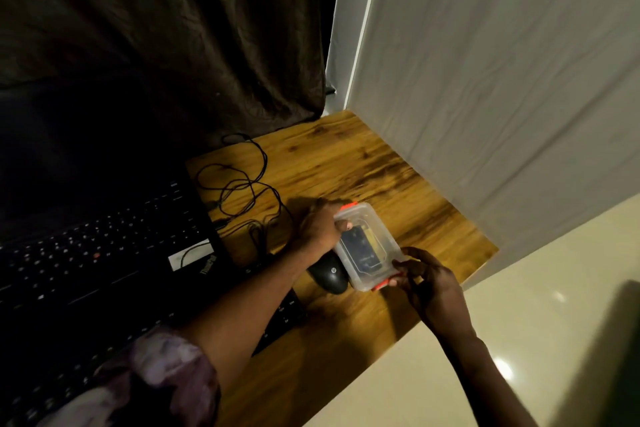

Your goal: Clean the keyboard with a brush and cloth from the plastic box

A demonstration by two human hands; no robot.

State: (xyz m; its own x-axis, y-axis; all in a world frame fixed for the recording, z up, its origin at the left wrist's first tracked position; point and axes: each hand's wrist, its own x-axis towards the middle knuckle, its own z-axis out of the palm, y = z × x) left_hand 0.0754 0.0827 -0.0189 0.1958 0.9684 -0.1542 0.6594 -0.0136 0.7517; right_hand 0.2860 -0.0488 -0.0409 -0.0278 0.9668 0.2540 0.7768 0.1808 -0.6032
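Head view, dim light, nearest first.

- Patterned sleeve [156,374] at the bottom left, cut off by the frame edge. Its bare forearm runs up and right across the bench [346,166].
- Black keyboard [289,310] lies under that forearm. Only a few keys on its right end and a dark strip at the lower left show, and the legends are unreadable.
- Right hand [429,282] comes in from the lower right over the bench edge. Grip: fingertips pinched on the orange near latch [381,285] of the plastic box [367,246].
- Plastic box is clear, lid on, and held between both hands near the right edge of the bench. Cannot tell whether it rests on the wood or is lifted. Through the lid a dark shape and a yellowish one show, too murky to name.
- Black mouse [329,276] is just left of the box, its right side hidden behind the box.
- Left hand [320,225] has its grip clamped on the far end, thumb on the lid, beside the orange far latch [348,207].
- Laptop [104,236] sits to the left, its screen lost in darkness.
- Tangled black cable [239,184] lies behind the hands.
- Dark curtain [173,28] hangs at the back, with a pale sheet [485,80] on the right.
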